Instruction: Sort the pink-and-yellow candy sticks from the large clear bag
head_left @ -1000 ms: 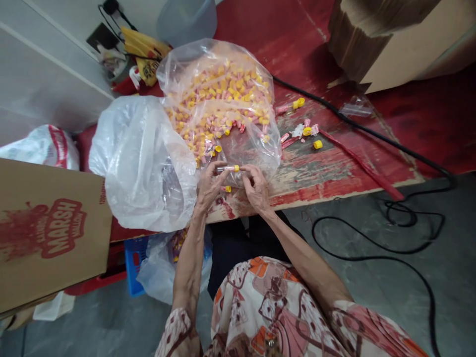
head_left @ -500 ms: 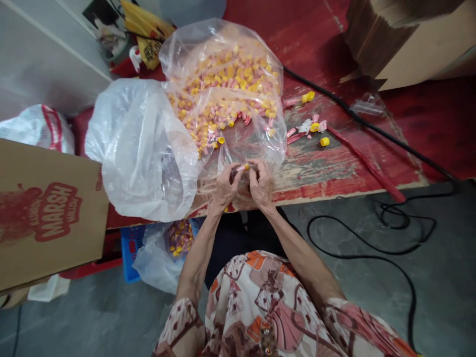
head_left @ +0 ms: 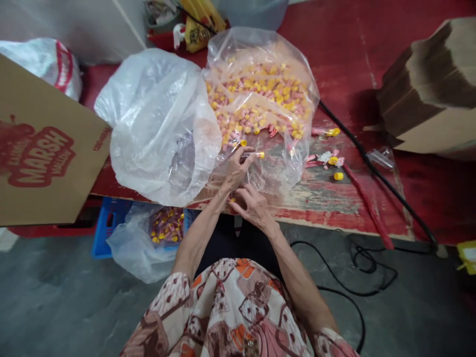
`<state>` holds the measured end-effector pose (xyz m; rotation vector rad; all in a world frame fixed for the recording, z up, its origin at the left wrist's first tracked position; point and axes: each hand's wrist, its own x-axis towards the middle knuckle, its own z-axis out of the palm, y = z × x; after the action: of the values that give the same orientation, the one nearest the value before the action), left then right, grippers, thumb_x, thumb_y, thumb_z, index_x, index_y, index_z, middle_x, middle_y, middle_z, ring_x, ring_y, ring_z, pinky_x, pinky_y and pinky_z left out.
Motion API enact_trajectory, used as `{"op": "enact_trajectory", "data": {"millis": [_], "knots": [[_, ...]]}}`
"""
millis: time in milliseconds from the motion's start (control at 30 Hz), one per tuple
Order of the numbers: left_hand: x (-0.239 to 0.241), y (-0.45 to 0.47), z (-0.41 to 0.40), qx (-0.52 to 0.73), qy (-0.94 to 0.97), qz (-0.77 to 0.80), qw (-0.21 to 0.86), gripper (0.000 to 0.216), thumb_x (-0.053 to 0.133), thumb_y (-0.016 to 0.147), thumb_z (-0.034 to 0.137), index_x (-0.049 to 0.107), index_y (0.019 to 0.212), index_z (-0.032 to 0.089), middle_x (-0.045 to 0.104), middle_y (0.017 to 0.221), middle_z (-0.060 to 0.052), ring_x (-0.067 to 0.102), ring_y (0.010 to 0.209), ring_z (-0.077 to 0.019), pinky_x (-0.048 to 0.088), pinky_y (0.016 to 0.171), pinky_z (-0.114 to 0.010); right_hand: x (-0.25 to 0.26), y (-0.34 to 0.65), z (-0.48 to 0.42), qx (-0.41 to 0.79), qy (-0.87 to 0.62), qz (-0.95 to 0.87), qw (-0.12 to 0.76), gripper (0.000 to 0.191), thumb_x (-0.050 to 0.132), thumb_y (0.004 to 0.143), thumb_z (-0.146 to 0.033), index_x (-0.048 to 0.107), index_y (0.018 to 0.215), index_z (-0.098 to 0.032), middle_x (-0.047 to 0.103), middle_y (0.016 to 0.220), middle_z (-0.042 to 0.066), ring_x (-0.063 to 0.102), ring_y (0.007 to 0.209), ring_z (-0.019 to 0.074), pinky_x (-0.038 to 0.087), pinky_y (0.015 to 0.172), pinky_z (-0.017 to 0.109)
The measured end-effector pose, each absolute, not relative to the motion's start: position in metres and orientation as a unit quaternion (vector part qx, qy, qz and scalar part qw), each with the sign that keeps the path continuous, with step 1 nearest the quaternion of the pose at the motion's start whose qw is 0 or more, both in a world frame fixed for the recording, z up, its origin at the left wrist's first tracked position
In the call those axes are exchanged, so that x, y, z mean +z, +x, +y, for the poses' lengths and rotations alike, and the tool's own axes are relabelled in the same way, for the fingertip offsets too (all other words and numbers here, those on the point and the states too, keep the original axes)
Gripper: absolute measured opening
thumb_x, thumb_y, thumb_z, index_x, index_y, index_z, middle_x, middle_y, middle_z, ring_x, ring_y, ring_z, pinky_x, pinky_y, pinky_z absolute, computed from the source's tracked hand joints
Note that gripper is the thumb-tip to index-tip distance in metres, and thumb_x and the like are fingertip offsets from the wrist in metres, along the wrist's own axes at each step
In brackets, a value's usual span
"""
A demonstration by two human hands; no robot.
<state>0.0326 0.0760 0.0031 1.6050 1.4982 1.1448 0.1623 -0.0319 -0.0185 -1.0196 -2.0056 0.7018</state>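
Pinched in my left hand (head_left: 235,171) is a small candy tube (head_left: 253,155), its yellow cap pointing right over the tabletop. Just below it, close to the table's front edge, my right hand (head_left: 255,206) has its thumb and fingers curled at a small yellow-capped piece (head_left: 233,200), mostly hidden by the fingers. Past my hands lies a clear plastic bag (head_left: 260,44), open toward me and full of pink tubes with yellow caps. On its left bulges a whitish plastic bag (head_left: 159,124), whose contents are mostly hidden.
A blue crate (head_left: 102,233) below the table edge holds a bag of dark, yellow-capped tubes (head_left: 167,225). Left stands a printed carton (head_left: 40,153); folded cardboard (head_left: 427,94) is at right. A black cable (head_left: 366,156) crosses the table beside loose caps and a red strip (head_left: 368,208).
My left hand has carried the tube up and away from my right hand, which moved down to the table edge. The whole view has shifted, with the bags now further right.
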Motion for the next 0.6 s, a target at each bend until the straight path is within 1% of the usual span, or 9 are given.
{"op": "enact_trajectory", "data": {"millis": [67, 133, 200, 267, 367, 433, 500, 533, 600], "knots": [[0.006, 0.030, 0.079, 0.447, 0.591, 0.577, 0.343, 0.023, 0.061, 0.111, 0.040, 0.071, 0.120, 0.022, 0.077, 0.095, -0.004, 0.073, 0.082, -0.0162, 0.061, 0.078, -0.029, -0.019, 0.159, -0.032, 0.259, -0.383, -0.831, 0.310, 0.010, 0.066, 0.107, -0.031, 0.072, 0.113, -0.025, 0.074, 0.121, 0.011, 0.072, 0.107, 0.0272, 0.061, 0.095, 0.039], [0.011, 0.027, 0.076, 0.460, 0.586, 0.582, 0.326, 0.023, 0.060, 0.112, 0.041, 0.071, 0.119, 0.022, 0.077, 0.096, -0.004, 0.071, 0.081, -0.0159, 0.060, 0.078, -0.029, -0.021, 0.157, -0.030, 0.247, -0.395, -0.838, 0.283, 0.011, 0.061, 0.110, -0.028, 0.071, 0.113, -0.024, 0.073, 0.123, 0.012, 0.072, 0.103, 0.0265, 0.061, 0.092, 0.038], [0.016, 0.026, 0.067, 0.456, 0.611, 0.578, 0.291, 0.022, 0.061, 0.111, 0.041, 0.072, 0.118, 0.023, 0.078, 0.102, -0.005, 0.072, 0.086, -0.0167, 0.060, 0.082, -0.030, -0.024, 0.157, -0.029, 0.247, -0.406, -0.831, 0.289, 0.014, 0.058, 0.112, -0.028, 0.070, 0.117, -0.024, 0.073, 0.127, 0.013, 0.072, 0.102, 0.0255, 0.061, 0.090, 0.037], [0.019, 0.027, 0.058, 0.407, 0.673, 0.561, 0.259, 0.017, 0.064, 0.107, 0.036, 0.073, 0.114, 0.023, 0.078, 0.104, -0.005, 0.073, 0.091, -0.0184, 0.060, 0.087, -0.031, -0.028, 0.159, -0.029, 0.245, -0.410, -0.825, 0.302, 0.015, 0.059, 0.113, -0.031, 0.070, 0.119, -0.023, 0.073, 0.125, 0.013, 0.072, 0.101, 0.0261, 0.060, 0.089, 0.037], [0.020, 0.030, 0.054, 0.271, 0.757, 0.546, 0.235, 0.007, 0.068, 0.100, 0.025, 0.073, 0.104, 0.022, 0.076, 0.092, -0.005, 0.072, 0.089, -0.0218, 0.057, 0.086, -0.033, -0.030, 0.160, -0.030, 0.246, -0.417, -0.817, 0.312, 0.016, 0.062, 0.111, -0.033, 0.072, 0.118, -0.022, 0.074, 0.115, 0.013, 0.071, 0.100, 0.0282, 0.059, 0.088, 0.038], [0.022, 0.030, 0.060, 0.206, 0.774, 0.552, 0.234, 0.003, 0.070, 0.097, 0.024, 0.072, 0.097, 0.022, 0.073, 0.087, -0.004, 0.071, 0.085, -0.0230, 0.055, 0.083, -0.034, -0.027, 0.160, -0.029, 0.262, -0.419, -0.808, 0.320, 0.018, 0.063, 0.110, -0.035, 0.073, 0.117, -0.022, 0.074, 0.118, 0.013, 0.071, 0.102, 0.0280, 0.059, 0.088, 0.038], [0.026, 0.026, 0.069, 0.194, 0.769, 0.555, 0.252, 0.006, 0.072, 0.096, 0.026, 0.071, 0.092, 0.021, 0.072, 0.085, -0.003, 0.069, 0.082, -0.0219, 0.052, 0.080, -0.032, -0.021, 0.161, -0.028, 0.297, -0.416, -0.792, 0.333, 0.020, 0.062, 0.111, -0.039, 0.074, 0.115, -0.023, 0.075, 0.120, 0.012, 0.072, 0.100, 0.0253, 0.059, 0.087, 0.036], [0.027, 0.022, 0.073, 0.208, 0.762, 0.553, 0.265, 0.007, 0.072, 0.096, 0.027, 0.070, 0.092, 0.021, 0.072, 0.086, -0.002, 0.068, 0.082, -0.0207, 0.052, 0.079, -0.032, -0.017, 0.162, -0.028, 0.320, -0.415, -0.780, 0.342, 0.023, 0.062, 0.111, -0.042, 0.074, 0.111, -0.023, 0.075, 0.116, 0.010, 0.071, 0.096, 0.0233, 0.058, 0.086, 0.034], [0.028, 0.013, 0.077, 0.254, 0.740, 0.553, 0.287, 0.009, 0.070, 0.098, 0.028, 0.069, 0.095, 0.020, 0.072, 0.088, -0.001, 0.066, 0.081, -0.0180, 0.051, 0.079, -0.029, -0.010, 0.165, -0.028, 0.366, -0.420, -0.743, 0.370, 0.030, 0.064, 0.110, -0.050, 0.074, 0.101, -0.023, 0.073, 0.099, 0.005, 0.067, 0.083, 0.0196, 0.056, 0.080, 0.032]]}}
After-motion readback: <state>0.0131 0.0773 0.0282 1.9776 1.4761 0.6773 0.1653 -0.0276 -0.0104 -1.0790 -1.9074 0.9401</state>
